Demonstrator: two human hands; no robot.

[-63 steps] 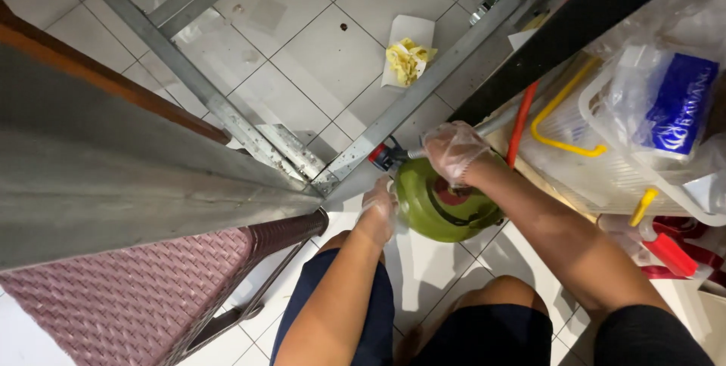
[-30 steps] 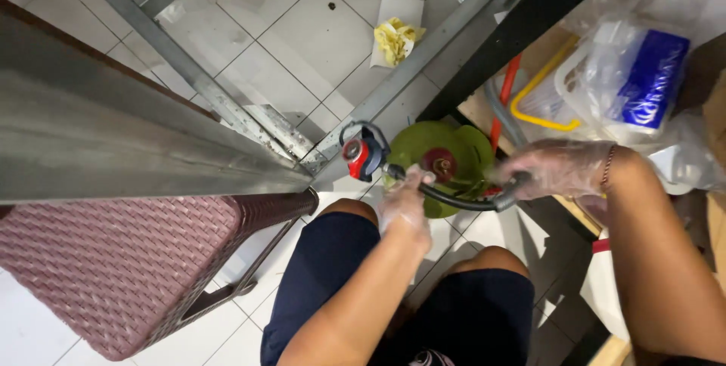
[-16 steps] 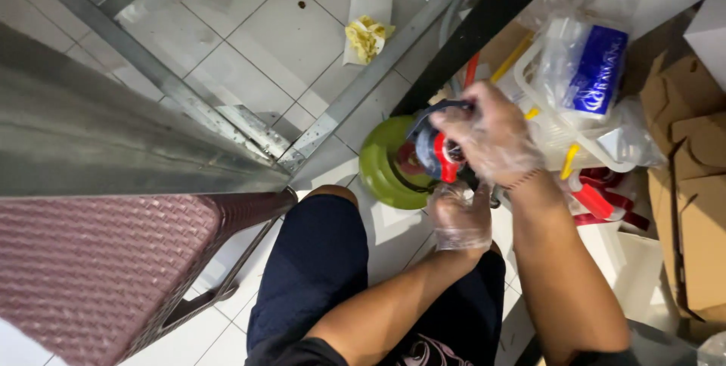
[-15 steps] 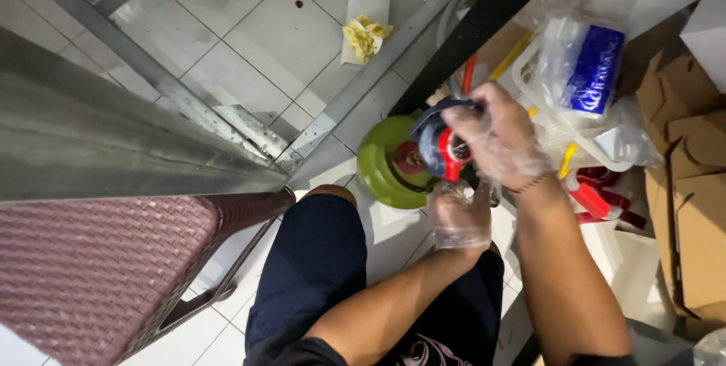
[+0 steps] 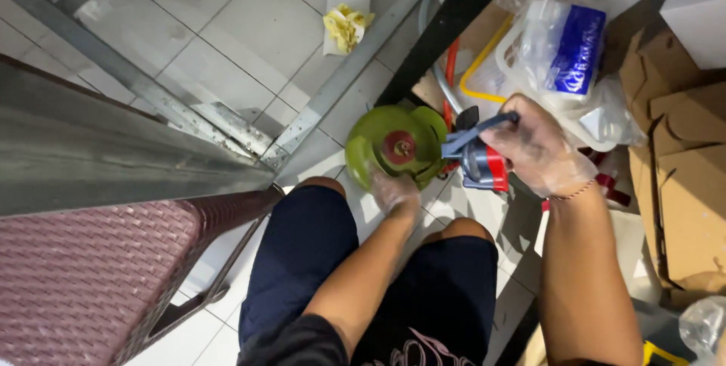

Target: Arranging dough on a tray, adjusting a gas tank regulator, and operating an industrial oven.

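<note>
A small green gas cylinder stands on the tiled floor between my knees, its red valve facing up. My left hand, in a clear plastic glove, rests on the cylinder's near rim. My right hand, also gloved, grips a blue and red gas regulator with its grey lever raised. The regulator is off the valve, just to the right of the cylinder. A black hose end shows behind the regulator.
A steel table frame crosses the floor at left. A maroon woven stool stands at lower left. Crumpled paper lies on the tiles. Clear bags with a blue packet and cardboard boxes crowd the right.
My right hand lifted the regulator off the cylinder's valve and carried it to the right. My left hand went from the hose to the cylinder's rim. The view shifted right.
</note>
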